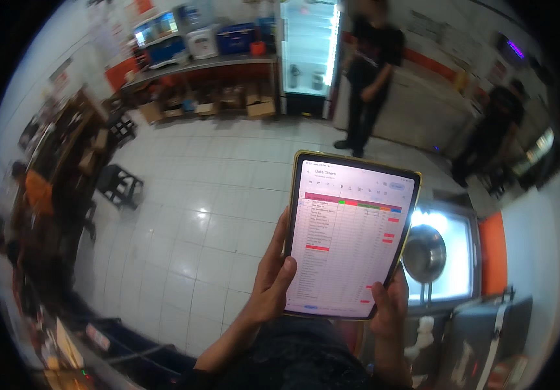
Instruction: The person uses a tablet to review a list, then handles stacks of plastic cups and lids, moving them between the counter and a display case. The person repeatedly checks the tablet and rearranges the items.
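A tablet (343,258) in a yellow-edged case is held up in front of me, its screen lit with a spreadsheet that bears writing and coloured cells. My left hand (275,280) grips the lower left edge, thumb along the front rim. At the lower right corner my right hand (391,302) grips the case, its thumb resting over the screen's edge. The fingers behind the tablet are hidden.
A steel pan (424,253) sits on a brightly lit surface to the right. Two people in dark clothes stand ahead, near a lit glass-door fridge (309,48). A black plastic stool (121,186) stands on the tiled floor (177,234); cardboard boxes (260,105) lie under a steel table.
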Demonstrator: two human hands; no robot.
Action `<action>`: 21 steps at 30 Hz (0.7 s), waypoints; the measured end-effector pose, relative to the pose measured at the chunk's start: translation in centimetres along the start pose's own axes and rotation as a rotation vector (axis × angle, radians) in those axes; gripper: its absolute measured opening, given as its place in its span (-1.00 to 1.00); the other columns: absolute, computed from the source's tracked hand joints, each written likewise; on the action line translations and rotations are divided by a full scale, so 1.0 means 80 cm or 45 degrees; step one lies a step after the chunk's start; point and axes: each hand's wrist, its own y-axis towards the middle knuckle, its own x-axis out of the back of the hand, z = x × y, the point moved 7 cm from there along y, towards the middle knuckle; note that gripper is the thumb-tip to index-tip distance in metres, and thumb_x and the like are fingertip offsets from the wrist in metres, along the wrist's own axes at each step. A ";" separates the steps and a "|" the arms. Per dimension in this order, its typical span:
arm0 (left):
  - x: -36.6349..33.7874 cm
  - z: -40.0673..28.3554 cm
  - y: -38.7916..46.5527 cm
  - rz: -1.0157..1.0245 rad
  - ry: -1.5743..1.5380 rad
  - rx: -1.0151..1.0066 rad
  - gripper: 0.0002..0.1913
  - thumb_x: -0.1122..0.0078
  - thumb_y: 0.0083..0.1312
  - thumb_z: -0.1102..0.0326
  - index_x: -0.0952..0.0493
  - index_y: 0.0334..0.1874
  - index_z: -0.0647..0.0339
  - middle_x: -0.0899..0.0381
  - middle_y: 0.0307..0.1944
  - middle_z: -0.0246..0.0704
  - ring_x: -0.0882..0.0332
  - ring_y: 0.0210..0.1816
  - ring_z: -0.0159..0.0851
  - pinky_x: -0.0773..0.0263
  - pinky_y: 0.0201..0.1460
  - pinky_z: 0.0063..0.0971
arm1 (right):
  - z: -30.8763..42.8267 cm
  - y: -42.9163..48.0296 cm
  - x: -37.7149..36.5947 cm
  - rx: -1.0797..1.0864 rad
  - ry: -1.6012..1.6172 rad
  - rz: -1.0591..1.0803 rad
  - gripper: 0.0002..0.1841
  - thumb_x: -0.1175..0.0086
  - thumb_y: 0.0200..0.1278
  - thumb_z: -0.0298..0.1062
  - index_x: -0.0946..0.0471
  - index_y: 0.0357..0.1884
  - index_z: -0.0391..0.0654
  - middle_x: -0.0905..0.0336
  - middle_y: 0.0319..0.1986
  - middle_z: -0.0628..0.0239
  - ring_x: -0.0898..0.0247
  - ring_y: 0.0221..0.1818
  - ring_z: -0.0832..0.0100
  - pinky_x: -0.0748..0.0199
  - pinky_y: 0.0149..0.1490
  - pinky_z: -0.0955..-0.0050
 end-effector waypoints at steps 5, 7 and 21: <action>0.028 -0.036 -0.027 -0.250 0.065 -0.166 -0.22 0.13 0.60 0.09 0.22 0.70 0.28 0.32 0.72 -0.06 0.18 0.69 0.00 0.03 0.66 -0.04 | 0.025 0.026 -0.047 0.134 -0.255 0.258 -0.16 -0.27 0.38 -0.11 -0.06 0.50 -0.25 -0.41 0.15 -0.02 -0.54 0.17 0.17 -0.56 0.26 0.14; 0.035 -0.045 -0.041 -0.340 0.071 -0.200 -0.21 0.12 0.59 0.09 0.22 0.69 0.29 0.31 0.72 -0.04 0.06 0.67 0.00 -0.06 0.63 -0.06 | 0.037 0.029 -0.058 0.289 -0.412 0.313 -0.11 -0.26 0.39 -0.10 0.01 0.55 -0.24 -0.31 0.19 -0.07 -0.54 0.17 0.10 -0.59 0.24 0.11; 0.029 -0.063 -0.100 -0.692 0.089 -0.208 -0.05 0.08 0.48 -0.23 0.19 0.70 0.23 0.14 0.69 -0.02 -0.23 0.56 0.02 -0.47 0.40 -0.12 | 0.085 0.017 -0.116 0.821 -1.185 0.642 -0.28 -0.36 0.32 -0.22 -0.32 0.51 0.21 0.11 0.46 -0.25 -0.26 0.41 -0.27 -0.58 0.29 -0.07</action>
